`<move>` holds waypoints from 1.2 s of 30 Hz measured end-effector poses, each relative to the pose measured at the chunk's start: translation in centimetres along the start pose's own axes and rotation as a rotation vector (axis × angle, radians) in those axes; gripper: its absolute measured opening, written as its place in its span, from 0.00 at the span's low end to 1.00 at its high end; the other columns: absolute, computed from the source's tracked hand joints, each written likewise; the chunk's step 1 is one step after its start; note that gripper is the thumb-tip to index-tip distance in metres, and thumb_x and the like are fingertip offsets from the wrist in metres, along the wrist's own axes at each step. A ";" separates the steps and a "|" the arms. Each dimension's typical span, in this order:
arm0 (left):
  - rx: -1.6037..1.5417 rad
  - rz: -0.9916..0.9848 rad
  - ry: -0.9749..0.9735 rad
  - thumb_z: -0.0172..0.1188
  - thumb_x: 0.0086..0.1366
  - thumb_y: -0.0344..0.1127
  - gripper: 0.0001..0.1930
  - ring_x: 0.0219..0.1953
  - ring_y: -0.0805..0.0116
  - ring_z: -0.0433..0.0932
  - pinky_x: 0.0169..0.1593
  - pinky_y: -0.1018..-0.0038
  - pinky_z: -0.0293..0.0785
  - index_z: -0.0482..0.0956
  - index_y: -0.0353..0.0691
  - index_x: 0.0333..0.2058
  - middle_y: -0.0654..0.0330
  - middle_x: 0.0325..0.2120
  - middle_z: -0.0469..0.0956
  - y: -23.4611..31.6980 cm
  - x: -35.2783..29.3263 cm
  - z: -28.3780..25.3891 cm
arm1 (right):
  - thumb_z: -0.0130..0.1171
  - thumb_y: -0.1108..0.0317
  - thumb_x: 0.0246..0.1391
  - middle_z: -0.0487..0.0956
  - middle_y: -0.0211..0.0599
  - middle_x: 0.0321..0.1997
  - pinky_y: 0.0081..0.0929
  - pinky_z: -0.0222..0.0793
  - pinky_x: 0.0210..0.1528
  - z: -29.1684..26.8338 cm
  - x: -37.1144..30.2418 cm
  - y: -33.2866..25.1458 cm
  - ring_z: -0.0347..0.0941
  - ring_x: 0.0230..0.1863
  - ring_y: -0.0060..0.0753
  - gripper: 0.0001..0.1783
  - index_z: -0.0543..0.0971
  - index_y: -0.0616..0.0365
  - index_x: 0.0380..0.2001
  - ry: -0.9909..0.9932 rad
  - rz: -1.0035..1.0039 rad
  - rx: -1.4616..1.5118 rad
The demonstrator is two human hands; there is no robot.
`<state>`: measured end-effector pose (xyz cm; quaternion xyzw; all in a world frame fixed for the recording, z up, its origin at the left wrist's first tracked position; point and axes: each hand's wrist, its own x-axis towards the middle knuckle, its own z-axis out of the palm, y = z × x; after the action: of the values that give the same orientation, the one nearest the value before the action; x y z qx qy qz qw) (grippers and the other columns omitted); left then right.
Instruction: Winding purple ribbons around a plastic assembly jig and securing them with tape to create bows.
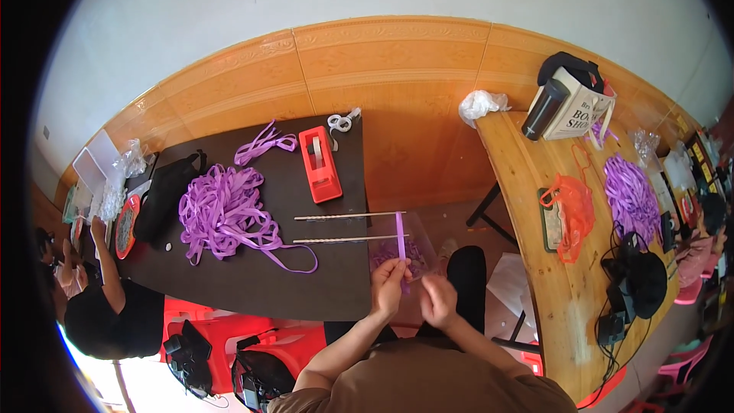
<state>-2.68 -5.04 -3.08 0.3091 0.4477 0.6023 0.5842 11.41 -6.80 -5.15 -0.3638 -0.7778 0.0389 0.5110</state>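
Over the gap past the dark table's right edge, my left hand [388, 287] pinches a purple ribbon [401, 240]. The strip runs up from my fingers across two thin metal rods [336, 240] and reaches the far one. Both rods lie side by side on the table and stick out past its edge. Just right of the ribbon is my right hand [438, 300], its fingers curled closed; what they may hold is hidden. Below the rod ends sits a clear plastic container [425, 239] with purple ribbon pieces in it.
On the dark table [329, 291] lie a big purple ribbon pile [225, 210], a red tape dispenser [319, 164] and a black bag [162, 195]. A wooden table [527, 237] at right bears an orange plastic bag [575, 218] and more ribbon. A co-worker [115, 313] sits far left.
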 end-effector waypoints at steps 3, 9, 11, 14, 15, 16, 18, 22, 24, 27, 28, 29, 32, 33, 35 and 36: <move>-0.042 -0.029 -0.018 0.48 0.66 0.33 0.10 0.24 0.76 0.70 0.28 0.81 0.68 0.76 0.33 0.35 0.64 0.20 0.73 0.8 -1.0 0.4 | 0.59 0.80 0.34 0.76 0.43 0.36 0.33 0.68 0.30 0.4 3.8 2.2 0.74 0.34 0.43 0.25 0.75 0.60 0.43 0.052 -0.074 0.000; -0.190 -0.086 -0.078 0.46 0.67 0.32 0.10 0.25 0.78 0.70 0.31 0.83 0.65 0.75 0.35 0.32 0.64 0.21 0.74 2.0 -2.5 1.2 | 0.61 0.69 0.32 0.73 0.38 0.34 0.26 0.63 0.24 1.2 8.8 3.1 0.71 0.26 0.32 0.24 0.77 0.59 0.41 -0.080 -0.419 -0.036; -0.221 -0.125 -0.059 0.47 0.67 0.32 0.10 0.24 0.75 0.71 0.30 0.82 0.65 0.75 0.34 0.32 0.62 0.21 0.74 2.4 -3.0 1.2 | 0.61 0.69 0.32 0.72 0.37 0.34 0.24 0.61 0.22 1.3 9.3 3.0 0.70 0.25 0.30 0.23 0.78 0.60 0.39 -0.072 -0.454 -0.029; -0.200 -0.098 -0.058 0.47 0.68 0.32 0.10 0.23 0.79 0.70 0.31 0.85 0.63 0.75 0.34 0.33 0.64 0.21 0.74 3.2 -3.7 1.6 | 0.62 0.69 0.31 0.72 0.37 0.33 0.25 0.61 0.22 1.1 9.4 2.5 0.70 0.24 0.30 0.23 0.78 0.61 0.38 -0.070 -0.453 -0.036; -0.201 -0.098 -0.057 0.47 0.68 0.32 0.10 0.23 0.79 0.70 0.31 0.85 0.63 0.75 0.34 0.33 0.64 0.21 0.74 3.5 -3.9 1.7 | 0.62 0.69 0.32 0.73 0.36 0.33 0.24 0.60 0.21 1.1 9.4 2.2 0.70 0.23 0.29 0.22 0.78 0.60 0.38 -0.056 -0.441 -0.028; -0.199 -0.102 -0.063 0.47 0.67 0.32 0.10 0.24 0.79 0.70 0.31 0.85 0.63 0.75 0.34 0.33 0.64 0.21 0.74 3.9 -4.1 1.7 | 0.62 0.70 0.33 0.73 0.35 0.32 0.24 0.59 0.21 1.0 9.5 2.0 0.71 0.23 0.28 0.22 0.78 0.60 0.38 -0.042 -0.427 -0.022; -0.198 -0.109 -0.070 0.47 0.67 0.32 0.10 0.24 0.79 0.70 0.31 0.85 0.63 0.75 0.34 0.33 0.64 0.21 0.74 4.6 -4.3 1.9 | 0.62 0.70 0.33 0.74 0.35 0.31 0.24 0.59 0.21 0.9 10.0 1.7 0.71 0.22 0.28 0.22 0.78 0.60 0.38 -0.041 -0.424 -0.008; -0.132 -0.041 -0.086 0.47 0.68 0.32 0.10 0.24 0.79 0.69 0.31 0.85 0.63 0.75 0.33 0.33 0.65 0.21 0.73 6.1 -4.0 2.4 | 0.62 0.71 0.35 0.75 0.34 0.28 0.24 0.60 0.21 1.0 10.9 1.2 0.71 0.21 0.29 0.21 0.77 0.61 0.39 -0.050 -0.347 0.125; -0.130 -0.020 -0.094 0.46 0.68 0.32 0.10 0.24 0.79 0.69 0.31 0.85 0.63 0.75 0.33 0.33 0.65 0.20 0.73 6.8 -3.7 2.8 | 0.61 0.71 0.37 0.75 0.34 0.26 0.25 0.62 0.21 1.1 11.3 1.1 0.71 0.21 0.31 0.19 0.77 0.61 0.38 -0.044 -0.315 0.170; -0.132 0.027 -0.128 0.46 0.68 0.32 0.11 0.25 0.79 0.69 0.33 0.84 0.64 0.75 0.32 0.34 0.64 0.20 0.73 7.8 -3.5 3.3 | 0.60 0.73 0.38 0.74 0.36 0.25 0.27 0.64 0.22 0.8 12.5 1.0 0.71 0.22 0.35 0.19 0.76 0.60 0.39 -0.070 -0.233 0.292; -0.128 0.069 -0.139 0.46 0.68 0.33 0.12 0.26 0.79 0.70 0.34 0.84 0.65 0.76 0.32 0.34 0.64 0.21 0.73 8.2 -3.7 3.6 | 0.59 0.74 0.38 0.73 0.38 0.25 0.29 0.65 0.22 0.7 13.1 1.0 0.71 0.23 0.38 0.20 0.75 0.60 0.40 -0.102 -0.181 0.368; -0.124 0.111 -0.150 0.46 0.68 0.34 0.12 0.26 0.79 0.70 0.35 0.84 0.66 0.76 0.32 0.35 0.64 0.21 0.74 8.3 -3.8 3.7 | 0.56 0.76 0.42 0.73 0.41 0.25 0.29 0.65 0.24 0.8 13.6 1.2 0.71 0.23 0.40 0.13 0.76 0.60 0.36 -0.124 -0.079 0.488; -0.133 0.164 -0.159 0.47 0.68 0.35 0.14 0.27 0.77 0.71 0.37 0.80 0.68 0.76 0.30 0.36 0.61 0.22 0.74 7.1 -4.1 4.0 | 0.51 0.78 0.50 0.75 0.36 0.24 0.21 0.63 0.25 1.2 16.1 1.9 0.70 0.23 0.26 0.05 0.77 0.62 0.27 -0.241 0.244 0.632; -0.106 0.163 -0.149 0.47 0.68 0.35 0.14 0.27 0.77 0.71 0.37 0.80 0.68 0.77 0.30 0.36 0.61 0.22 0.74 6.3 -4.1 3.7 | 0.52 0.77 0.51 0.73 0.31 0.23 0.18 0.61 0.23 1.3 17.0 1.9 0.68 0.21 0.20 0.05 0.77 0.63 0.27 -0.332 0.429 0.743; -0.084 0.141 -0.137 0.47 0.68 0.34 0.13 0.26 0.77 0.71 0.36 0.81 0.69 0.77 0.30 0.35 0.62 0.23 0.75 4.2 -3.6 3.2 | 0.54 0.73 0.55 0.71 0.22 0.18 0.12 0.56 0.19 1.7 17.9 2.9 0.62 0.18 0.10 0.07 0.77 0.62 0.25 -0.445 0.658 0.866; -0.060 0.099 -0.106 0.48 0.67 0.33 0.12 0.26 0.77 0.72 0.35 0.82 0.69 0.77 0.31 0.35 0.62 0.23 0.75 3.0 -3.2 2.9 | 0.55 0.72 0.54 0.70 0.21 0.17 0.11 0.55 0.19 2.4 17.8 4.1 0.62 0.17 0.10 0.08 0.77 0.61 0.23 -0.471 0.678 0.845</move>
<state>-0.97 -7.39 1.28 0.3447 0.3821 0.6264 0.5855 7.80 7.72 5.65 -0.3386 -0.6275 0.5865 0.3841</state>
